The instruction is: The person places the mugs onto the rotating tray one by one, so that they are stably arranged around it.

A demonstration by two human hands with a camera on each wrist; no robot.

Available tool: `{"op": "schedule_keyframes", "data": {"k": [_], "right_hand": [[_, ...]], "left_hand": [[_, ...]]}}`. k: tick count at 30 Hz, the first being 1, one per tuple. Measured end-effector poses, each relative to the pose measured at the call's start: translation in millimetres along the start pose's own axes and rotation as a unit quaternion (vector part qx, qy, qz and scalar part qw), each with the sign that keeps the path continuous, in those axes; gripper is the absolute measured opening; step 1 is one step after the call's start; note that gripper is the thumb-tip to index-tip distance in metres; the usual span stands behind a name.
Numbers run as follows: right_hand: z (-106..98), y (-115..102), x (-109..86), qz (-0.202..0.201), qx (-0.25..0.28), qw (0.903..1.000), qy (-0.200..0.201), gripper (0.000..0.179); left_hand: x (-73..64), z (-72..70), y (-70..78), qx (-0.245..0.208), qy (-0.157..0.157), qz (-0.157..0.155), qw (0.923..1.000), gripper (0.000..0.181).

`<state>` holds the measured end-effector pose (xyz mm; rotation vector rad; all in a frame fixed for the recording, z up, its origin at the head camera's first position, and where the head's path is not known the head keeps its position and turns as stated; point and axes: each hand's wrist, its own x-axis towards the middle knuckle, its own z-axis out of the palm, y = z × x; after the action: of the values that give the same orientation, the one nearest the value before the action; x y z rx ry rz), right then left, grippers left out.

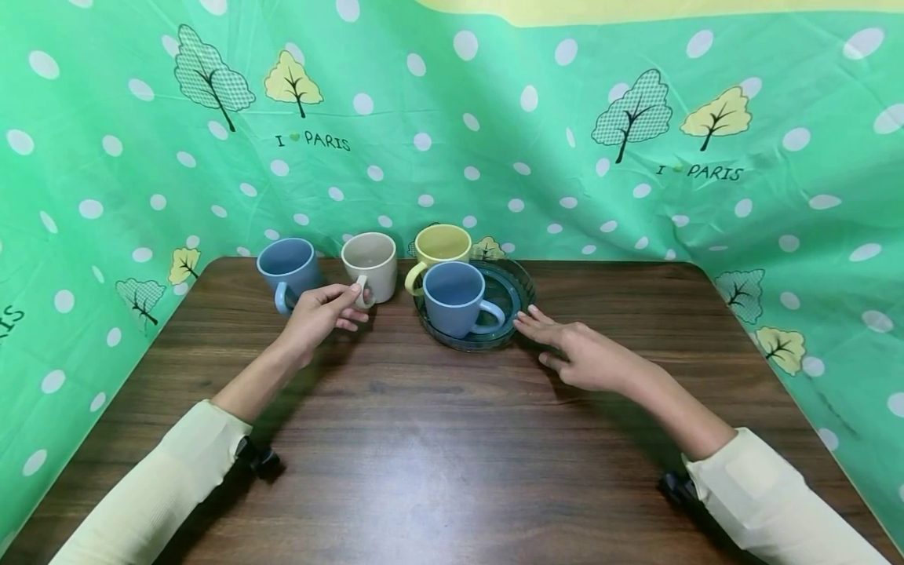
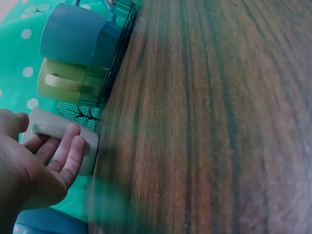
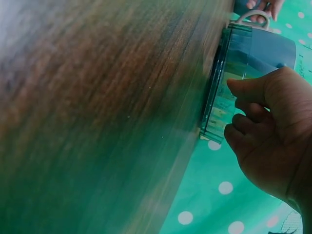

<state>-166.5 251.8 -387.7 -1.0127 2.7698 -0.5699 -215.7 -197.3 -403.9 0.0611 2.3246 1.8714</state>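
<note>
My left hand (image 1: 318, 318) pinches the handle of a pale grey mug (image 1: 374, 271) between thumb and fingers; the mug stands upright near the back edge. In the left wrist view, the fingers curl beside that mug's handle (image 2: 48, 127). My right hand (image 1: 586, 353) has its fingers extended, with the fingertips right at the rim of a clear glass dish (image 1: 524, 289). Inside the dish stands a blue mug (image 1: 454, 302), its handle toward the right hand. A yellow mug (image 1: 442, 242) is behind it, also in the dish, partly hidden by the blue one.
Left of the grey mug stands a second blue mug (image 1: 288, 267), close to my left hand. All of it sits along the far edge of a dark wooden table (image 1: 424, 439). A green dotted curtain (image 1: 494, 141) hangs right behind that edge.
</note>
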Motion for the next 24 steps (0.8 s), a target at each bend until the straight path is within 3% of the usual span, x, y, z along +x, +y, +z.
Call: {"op": "schedule_keyframes", "data": {"k": [12, 24], "right_hand": [[1.5, -1.0, -0.1, -0.006, 0.009, 0.9999, -0.002, 0.064], [1.7, -6.2, -0.8, -0.010, 0.012, 0.9999, -0.008, 0.064]], "left_hand": [[2.5, 1.3, -7.2, -0.068, -0.055, -0.011, 0.9961, 0.056], [4.1, 4.4, -9.6, -0.116, -0.088, -0.026, 0.9891, 0.061]]}}
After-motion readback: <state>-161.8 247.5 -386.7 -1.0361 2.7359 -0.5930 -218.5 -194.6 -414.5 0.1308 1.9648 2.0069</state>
